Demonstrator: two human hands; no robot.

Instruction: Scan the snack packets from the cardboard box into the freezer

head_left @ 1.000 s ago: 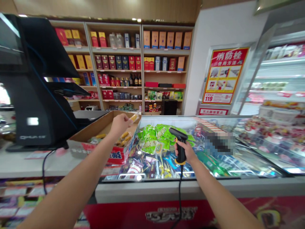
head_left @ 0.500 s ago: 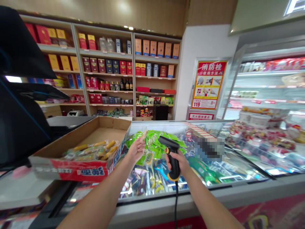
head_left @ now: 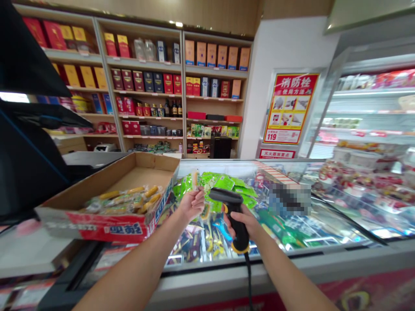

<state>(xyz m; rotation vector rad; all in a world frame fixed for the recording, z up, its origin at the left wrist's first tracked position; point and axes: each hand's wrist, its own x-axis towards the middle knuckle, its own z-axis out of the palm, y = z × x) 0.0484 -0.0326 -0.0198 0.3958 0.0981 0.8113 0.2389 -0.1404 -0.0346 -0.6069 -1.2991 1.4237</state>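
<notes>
Left hand (head_left: 193, 203): a slim, pale-yellow wrapped snack stick (head_left: 195, 178) is being pinched between thumb and curled fingers, its free end being pointed upward. The stick is being held above the chest freezer (head_left: 340, 259), in front of the green packets (head_left: 223, 183) as seen from the head view. The lettering on its wrapper is too small to be read.

Right hand (head_left: 244, 220): a black barcode scanner (head_left: 240, 235) with yellow trim is being grasped by its handle, the fingers being wrapped around it below the head. The scanner's head is being turned toward the left hand, its nose being held just beside the knuckles. Whether the trigger is being pressed cannot be told. A black cable (head_left: 249, 276) is being hung from the base of the handle.

To the left, more wrapped sticks (head_left: 129, 198) are being contained in an open cardboard carton (head_left: 110, 229) with a red printed front; they are being gathered toward its near side. Colourful packs are being displayed under the freezer's glass. A dark item (head_left: 290, 199) on the right is being obscured by pixelation. Boxed goods and bottles are being kept on the wall shelves (head_left: 142, 92) behind.
</notes>
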